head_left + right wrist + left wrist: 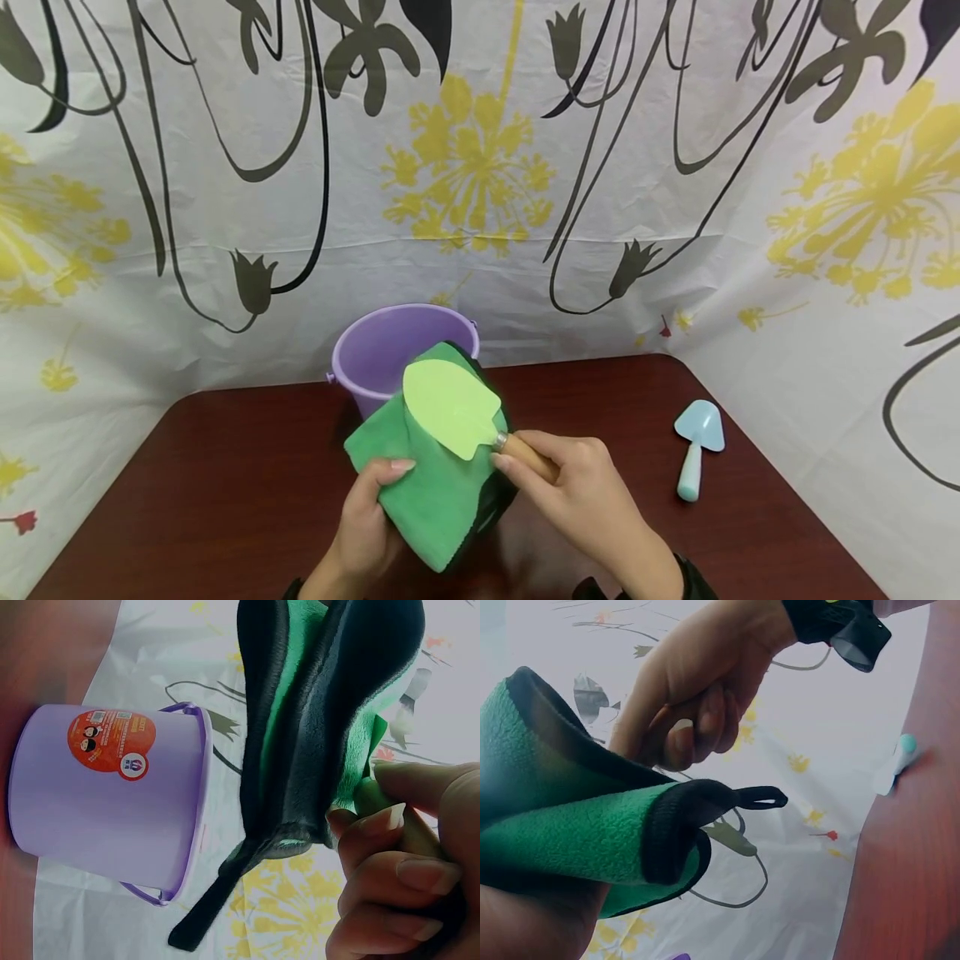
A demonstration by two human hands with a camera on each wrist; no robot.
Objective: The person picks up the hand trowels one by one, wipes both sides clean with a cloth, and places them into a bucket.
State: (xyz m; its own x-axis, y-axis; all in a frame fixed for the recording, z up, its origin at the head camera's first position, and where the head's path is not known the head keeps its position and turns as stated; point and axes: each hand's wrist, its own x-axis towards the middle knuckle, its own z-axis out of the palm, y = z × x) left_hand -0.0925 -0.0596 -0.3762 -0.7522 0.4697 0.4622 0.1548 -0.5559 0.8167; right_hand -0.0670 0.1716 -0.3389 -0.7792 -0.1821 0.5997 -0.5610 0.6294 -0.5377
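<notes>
In the head view my left hand [365,525] grips a folded green cloth [420,500] with dark edging, its thumb lying on top. My right hand [585,492] pinches the wooden handle [528,458] of a small trowel with a light green blade [450,404]. That blade lies flat against the cloth's upper face. From the left wrist view, the cloth [577,832] appears folded in layers with a black hanging loop [761,798]. The right wrist view shows the fingers of my right hand [397,870] curled round the handle beside the cloth [315,712].
A purple bucket [352,375] stands at the back of the dark red-brown table [247,483], behind the cloth. Toward the right edge lies a light blue trowel [700,442]. A white sheet with flower prints [480,275] hangs behind and at the sides.
</notes>
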